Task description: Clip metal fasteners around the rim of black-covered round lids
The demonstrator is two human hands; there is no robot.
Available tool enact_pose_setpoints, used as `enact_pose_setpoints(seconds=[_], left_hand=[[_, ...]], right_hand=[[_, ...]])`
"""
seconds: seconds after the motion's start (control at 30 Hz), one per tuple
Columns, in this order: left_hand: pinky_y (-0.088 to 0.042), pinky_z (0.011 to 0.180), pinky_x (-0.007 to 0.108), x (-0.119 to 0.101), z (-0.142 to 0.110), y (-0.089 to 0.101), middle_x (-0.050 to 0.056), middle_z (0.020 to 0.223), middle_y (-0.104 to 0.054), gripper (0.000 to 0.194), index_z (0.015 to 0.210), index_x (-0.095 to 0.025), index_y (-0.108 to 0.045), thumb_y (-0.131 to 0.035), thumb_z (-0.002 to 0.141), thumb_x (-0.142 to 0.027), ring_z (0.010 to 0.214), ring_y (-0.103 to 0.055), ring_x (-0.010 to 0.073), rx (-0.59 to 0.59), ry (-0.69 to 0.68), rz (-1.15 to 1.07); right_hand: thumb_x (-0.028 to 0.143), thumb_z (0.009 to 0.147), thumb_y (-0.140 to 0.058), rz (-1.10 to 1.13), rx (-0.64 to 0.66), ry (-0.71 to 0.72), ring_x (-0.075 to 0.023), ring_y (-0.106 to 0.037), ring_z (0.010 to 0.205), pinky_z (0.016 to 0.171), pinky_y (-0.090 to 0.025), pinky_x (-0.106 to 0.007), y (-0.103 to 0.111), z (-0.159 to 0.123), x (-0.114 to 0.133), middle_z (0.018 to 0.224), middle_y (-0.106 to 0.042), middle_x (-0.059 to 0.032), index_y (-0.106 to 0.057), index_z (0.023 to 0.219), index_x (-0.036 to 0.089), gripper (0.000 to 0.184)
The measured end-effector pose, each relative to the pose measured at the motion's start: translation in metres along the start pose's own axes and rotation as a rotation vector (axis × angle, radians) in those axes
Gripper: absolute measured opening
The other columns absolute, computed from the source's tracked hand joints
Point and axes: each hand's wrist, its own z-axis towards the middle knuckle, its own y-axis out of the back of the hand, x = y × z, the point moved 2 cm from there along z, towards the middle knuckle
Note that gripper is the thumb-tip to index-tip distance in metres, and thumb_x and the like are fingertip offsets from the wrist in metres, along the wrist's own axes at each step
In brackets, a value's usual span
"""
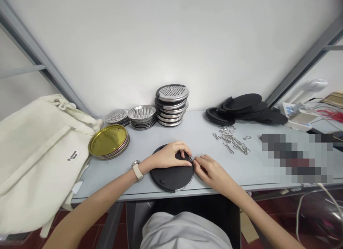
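A round black plastic disc (171,174) with a metal rim showing at its lower right lies flat at the table's front edge. Across its top rests my left hand (171,155), thumb and fingers closing on the disc's right edge. Between the fingertips of my right hand (210,170) is a small silver spring clip (190,158), which sits at that same edge. Whether the clip passes through a hole in the disc cannot be made out. More silver clips (233,140) lie in a loose heap to the right.
Behind stand a tall stack of grater discs with black holders (172,106), shorter stacks of metal grater discs (142,115) and gold-coloured round plates (108,140). Black discs (243,108) pile up at back right. A cream bag (40,152) leans at left; a power strip (297,116) is at right.
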Motion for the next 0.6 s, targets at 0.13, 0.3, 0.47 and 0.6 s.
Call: enact_pose_setpoints(seconds=[0.13,0.3,0.47,0.6], left_hand=[[-0.048,0.079,0.029,0.0,0.0001,-0.0002,0.006,0.099,-0.059,0.029,0.097,-0.016,-0.064,-0.072,0.075,-0.032,0.077,-0.058,0.012,-0.003,0.0,-0.006],[-0.048,0.079,0.029,-0.0004,0.0,-0.0004,0.006,0.099,-0.059,0.029,0.098,-0.016,-0.064,-0.071,0.076,-0.032,0.077,-0.058,0.0118,-0.006,-0.008,-0.001],[-0.048,0.077,0.027,-0.001,-0.0003,-0.0002,0.005,0.098,-0.059,0.028,0.096,-0.015,-0.064,-0.072,0.076,-0.032,0.077,-0.058,0.0114,-0.008,-0.025,-0.018],[-0.049,0.077,0.027,-0.0016,-0.0001,-0.0002,0.005,0.098,-0.059,0.028,0.096,-0.014,-0.064,-0.072,0.076,-0.031,0.078,-0.058,0.0113,-0.006,-0.016,-0.027]], right_hand=[[0.018,0.093,-0.041,-0.001,-0.002,0.002,-0.0161,-0.048,0.06,0.059,-0.038,-0.028,-0.0013,-0.0005,-0.0015,0.06,-0.048,0.0002,-0.047,0.068,0.021,0.027],[0.019,0.094,-0.04,-0.008,0.015,0.004,-0.0167,-0.048,0.061,0.059,-0.038,-0.028,-0.0031,0.0,-0.003,0.06,-0.048,0.0,-0.045,0.067,0.021,0.027],[0.019,0.095,-0.038,-0.006,0.024,0.007,-0.0173,-0.049,0.063,0.06,-0.039,-0.029,-0.003,0.0002,-0.0035,0.063,-0.05,-0.0014,-0.047,0.07,0.021,0.027],[0.02,0.096,-0.037,-0.01,0.043,-0.002,-0.0175,-0.049,0.063,0.062,-0.039,-0.029,-0.003,-0.001,-0.0043,0.064,-0.05,-0.0015,-0.047,0.072,0.02,0.027]])
